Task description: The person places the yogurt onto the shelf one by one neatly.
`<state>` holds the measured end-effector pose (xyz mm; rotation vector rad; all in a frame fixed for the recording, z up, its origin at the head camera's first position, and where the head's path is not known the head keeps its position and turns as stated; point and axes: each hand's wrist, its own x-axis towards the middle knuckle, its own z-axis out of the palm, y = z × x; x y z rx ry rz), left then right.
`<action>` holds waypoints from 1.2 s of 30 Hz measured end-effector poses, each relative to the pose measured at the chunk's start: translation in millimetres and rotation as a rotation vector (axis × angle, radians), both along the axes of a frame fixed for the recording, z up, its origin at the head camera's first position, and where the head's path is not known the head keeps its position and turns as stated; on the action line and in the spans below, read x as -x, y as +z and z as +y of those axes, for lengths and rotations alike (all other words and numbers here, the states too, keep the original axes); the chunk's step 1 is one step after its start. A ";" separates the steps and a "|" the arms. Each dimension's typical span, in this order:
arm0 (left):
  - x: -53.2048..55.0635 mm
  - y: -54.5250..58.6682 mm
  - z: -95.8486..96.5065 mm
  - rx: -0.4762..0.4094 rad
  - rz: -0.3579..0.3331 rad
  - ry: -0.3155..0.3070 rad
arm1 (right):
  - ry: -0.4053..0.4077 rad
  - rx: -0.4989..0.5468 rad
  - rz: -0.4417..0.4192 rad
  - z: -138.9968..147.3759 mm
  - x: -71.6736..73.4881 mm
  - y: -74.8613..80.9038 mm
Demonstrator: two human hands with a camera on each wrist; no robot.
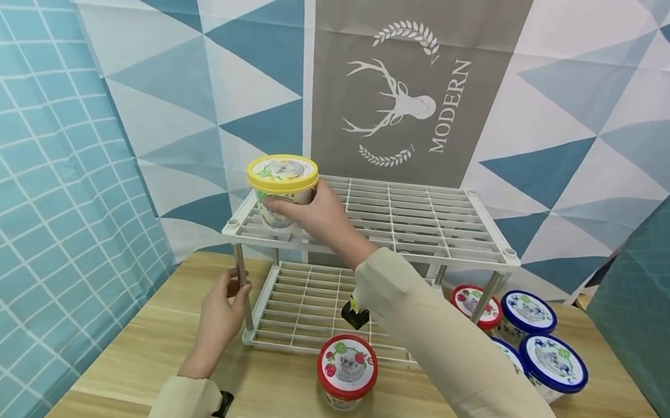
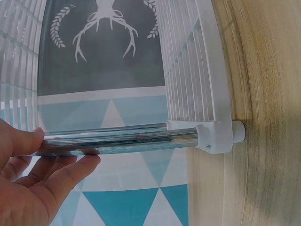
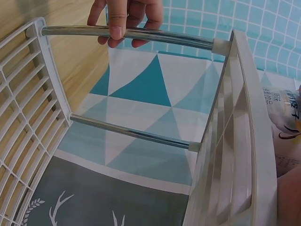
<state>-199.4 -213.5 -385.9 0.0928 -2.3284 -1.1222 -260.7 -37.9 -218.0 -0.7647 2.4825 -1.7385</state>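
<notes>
My right hand (image 1: 325, 218) grips a paper tub with a yellow lid (image 1: 282, 176), thumb on its near side. The tub is upright at the left front corner of the rack's white top shelf (image 1: 457, 262), overlapping it in the head view. In the right wrist view only part of the tub (image 3: 282, 113) shows, at the right edge. My left hand (image 1: 222, 312) holds the rack's front left metal post (image 2: 141, 140) between thumb and fingers. Nearest in front of the rack, a red-lidded tub (image 1: 347, 368) stands on the wooden table (image 1: 274, 398).
The white lower shelf (image 1: 291, 349) sits low over the table. Right of the rack stand another red-lidded tub (image 1: 474, 305) and several blue-lidded tubs (image 1: 553, 364). A patterned cloth (image 1: 252, 60) hangs behind, and blue tiled cloth (image 1: 38, 207) borders the left side.
</notes>
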 end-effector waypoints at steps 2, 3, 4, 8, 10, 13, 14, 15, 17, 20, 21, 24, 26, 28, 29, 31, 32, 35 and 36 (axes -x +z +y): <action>0.1 0.0 -0.1 0.001 0.003 0.001 | 0.001 0.000 -0.006 0.0 -0.4 0.5; 0.0 0.2 -0.1 0.000 0.004 0.000 | 0.003 0.001 -0.008 -0.2 -0.5 0.6; 0.0 0.1 -0.2 -0.002 0.004 -0.002 | 0.002 0.002 -0.011 -0.3 -0.6 0.7; -0.2 0.1 -0.4 -0.008 -0.006 -0.009 | -0.006 -0.001 -0.018 -1.0 -0.4 0.3; -0.8 -0.2 -0.7 -0.011 -0.014 -0.011 | -0.006 -0.002 -0.024 -1.0 -0.5 -0.1; -1.8 -0.9 -0.9 -0.012 -0.021 -0.010 | 0.000 -0.005 -0.039 -0.4 -1.2 -0.8; -2.3 -1.1 -1.0 -0.012 -0.022 -0.010 | 0.001 -0.005 -0.045 0.0 -1.5 -1.2; -2.7 -1.1 -1.0 -0.013 -0.025 -0.009 | 0.006 -0.001 -0.049 0.5 -1.6 -1.5; -2.9 -0.8 -1.0 -0.013 -0.026 -0.007 | 0.003 0.002 -0.052 1.8 -2.1 -1.8; -1.8 -0.1 -1.2 -0.017 -0.020 -0.009 | -0.008 0.006 -0.050 4.3 -3.5 -1.1; -1.5 0.4 -1.3 -0.019 -0.017 -0.009 | -0.010 0.004 -0.048 5.1 -4.1 -0.7; -0.7 1.8 -0.5 -0.024 -0.007 -0.015 | -0.031 -0.016 -0.047 9.9 -6.5 1.2; -1.0 2.9 0.2 -0.027 -0.008 -0.018 | -0.058 -0.038 -0.050 13.5 -7.5 2.4; -1.2 3.5 0.7 -0.027 -0.016 -0.020 | -0.090 -0.058 -0.055 17.4 -8.2 3.4; -1.3 3.7 0.8 -0.026 -0.022 -0.021 | -0.107 -0.069 -0.057 19.4 -8.4 3.7; -1.8 4.2 1.1 -0.028 -0.031 -0.023 | -0.137 -0.084 -0.062 23.9 -9.3 4.4; -2.1 4.3 1.2 -0.029 -0.036 -0.023 | -0.145 -0.087 -0.063 26.1 -9.6 4.3; -2.9 4.3 1.2 -0.031 -0.047 -0.021 | -0.163 -0.094 -0.062 33.4 -11.3 3.1; -3.1 4.4 1.3 -0.031 -0.049 -0.021 | -0.166 -0.092 -0.060 36.7 -12.6 2.7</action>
